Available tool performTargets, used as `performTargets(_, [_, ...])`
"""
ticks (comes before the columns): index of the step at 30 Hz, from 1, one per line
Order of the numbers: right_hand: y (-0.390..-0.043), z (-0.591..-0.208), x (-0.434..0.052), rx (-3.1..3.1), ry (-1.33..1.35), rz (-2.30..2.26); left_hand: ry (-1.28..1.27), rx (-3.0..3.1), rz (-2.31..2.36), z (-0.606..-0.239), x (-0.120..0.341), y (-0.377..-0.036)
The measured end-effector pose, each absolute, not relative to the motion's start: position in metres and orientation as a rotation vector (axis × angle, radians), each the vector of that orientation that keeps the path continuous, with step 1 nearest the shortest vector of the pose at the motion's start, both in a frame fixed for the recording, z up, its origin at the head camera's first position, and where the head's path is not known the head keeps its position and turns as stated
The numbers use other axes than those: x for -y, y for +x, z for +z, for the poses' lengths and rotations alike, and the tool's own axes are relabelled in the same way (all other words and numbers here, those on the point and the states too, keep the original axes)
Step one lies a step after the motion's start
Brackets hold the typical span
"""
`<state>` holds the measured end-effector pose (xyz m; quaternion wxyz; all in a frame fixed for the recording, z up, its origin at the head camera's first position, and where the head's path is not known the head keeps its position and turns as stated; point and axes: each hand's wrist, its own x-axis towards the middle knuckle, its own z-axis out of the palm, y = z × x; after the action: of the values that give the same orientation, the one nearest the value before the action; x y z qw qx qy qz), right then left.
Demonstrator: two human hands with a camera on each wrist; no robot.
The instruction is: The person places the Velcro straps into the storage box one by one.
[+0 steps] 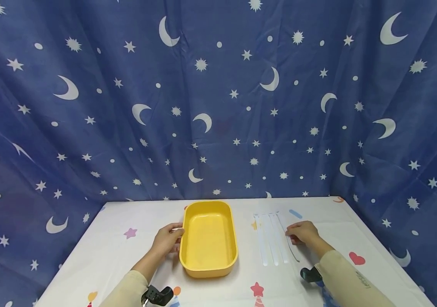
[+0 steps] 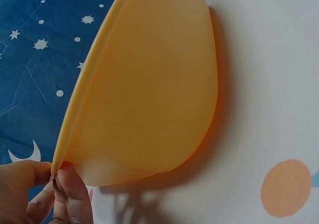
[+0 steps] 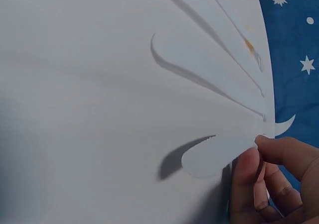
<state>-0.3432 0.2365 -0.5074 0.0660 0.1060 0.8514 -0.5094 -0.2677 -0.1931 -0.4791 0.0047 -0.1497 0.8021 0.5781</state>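
In the head view, my left hand (image 1: 167,239) is at the left side of a yellow rectangular tub (image 1: 208,273). Its thumb and fingers pinch the tub's rim (image 2: 75,112) in the left wrist view. My right hand (image 1: 305,233) pinches one long, thin white strip with a rounded end (image 3: 212,157); seen from the head it is turned nearly edge-on. To its left, several similar white strips (image 1: 273,243) lie side by side on the table. Small hook-like shapes show at their far ends. The strip's far part is hidden by my right fingers in the right wrist view.
A white tablecloth (image 1: 126,251) with printed stars, a heart and other shapes covers the table. Behind it and at both sides hangs a blue curtain (image 1: 218,128) with moons and stars. Dark wrist devices (image 1: 310,275) sit at both sleeves.
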Motion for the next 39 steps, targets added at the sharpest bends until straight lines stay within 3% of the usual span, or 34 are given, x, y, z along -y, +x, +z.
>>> performTargets(39, [-0.3391, -0.5053, -0.2413, -2.113, 0.356, -1.958, -0.435, -2.511, 1.840, -0.4778, 0.1915, -0.2618])
